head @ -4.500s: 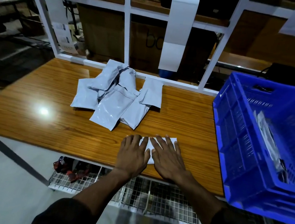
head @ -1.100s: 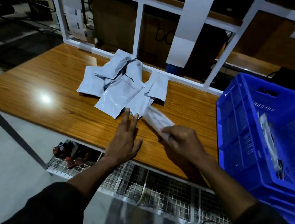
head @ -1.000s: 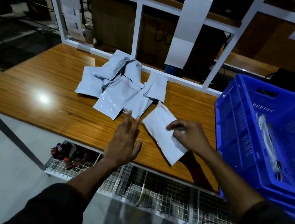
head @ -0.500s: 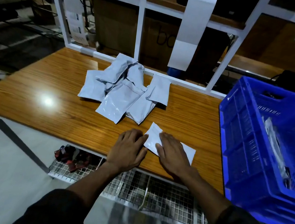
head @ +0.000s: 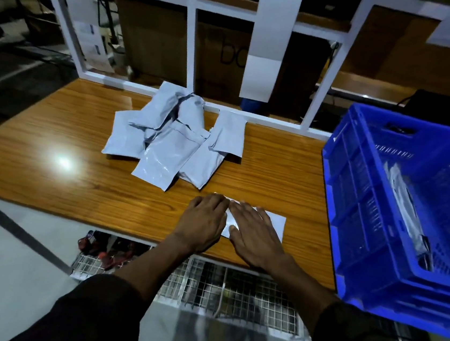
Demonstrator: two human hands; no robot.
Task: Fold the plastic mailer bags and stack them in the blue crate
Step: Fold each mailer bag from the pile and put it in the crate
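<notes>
Hands lie side by side, palms down, near the front edge of the desk [head: 54, 134]. Left hand [head: 204, 221] rests with fingers slightly bent on the left end of a white mailer bag [head: 275, 222]. Right hand [head: 255, 235] lies flat, fingers straight and spread, pressing the middle of the same bag, which lies flat on the desk. Behind the hands, a loose pile of grey mailer bags [head: 171, 141] overlaps at mid-desk. Blue crate [head: 355, 202] sits at the right end of the desk, with bags [head: 405, 202] leaning inside it. White frame [head: 193, 40] stands along the rear edge.
</notes>
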